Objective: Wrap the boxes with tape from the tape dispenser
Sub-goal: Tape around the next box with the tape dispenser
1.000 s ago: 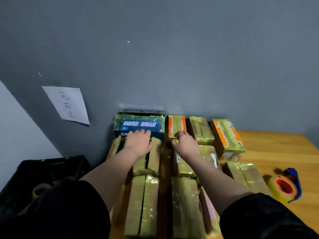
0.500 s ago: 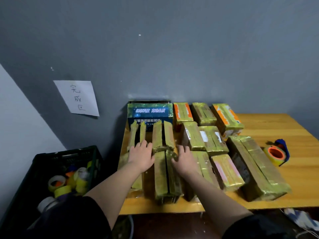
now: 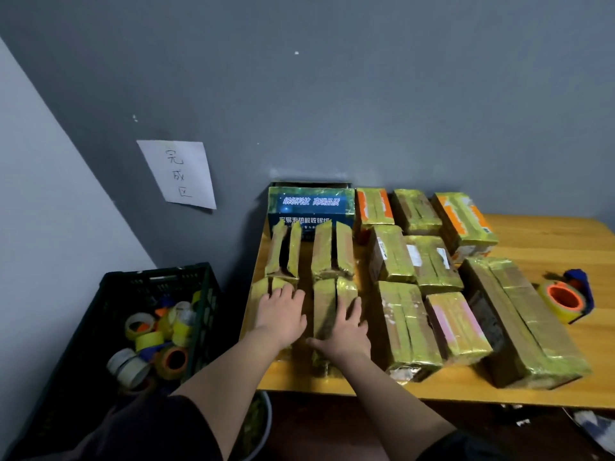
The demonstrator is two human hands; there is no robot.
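**Yellow-taped boxes on wooden table, both hands flat on front row**

Black plastic crate (image 3: 113, 314), on the floor left of the table (image 3: 549, 241), holds loose tape rolls (image 3: 149, 337) in yellow, white and orange. White paper sign (image 3: 178, 174) with handwritten characters is stuck to the grey wall, above the crate and left of the table.

Left hand (image 3: 279, 317): fingers straight and spread, palm down, resting on the front-left box (image 3: 263, 291) at the table's left edge. No grip seen.

Right hand (image 3: 346, 331): fingers straight, thumb out to the left, lying flat on the neighbouring front box (image 3: 327, 307). No grip seen. The two hands lie just beside each other, not touching.

Behind these, two more wrapped boxes, then a blue printed box (image 3: 311, 207) against the wall. Right of the hands, further wrapped boxes fill the table's left and middle parts; the long box (image 3: 529, 327) is rightmost in the front.

Tape dispenser (image 3: 565, 299), yellow roll with orange core and blue handle, sits on the bare table right of the long box, near it but apart from both hands.
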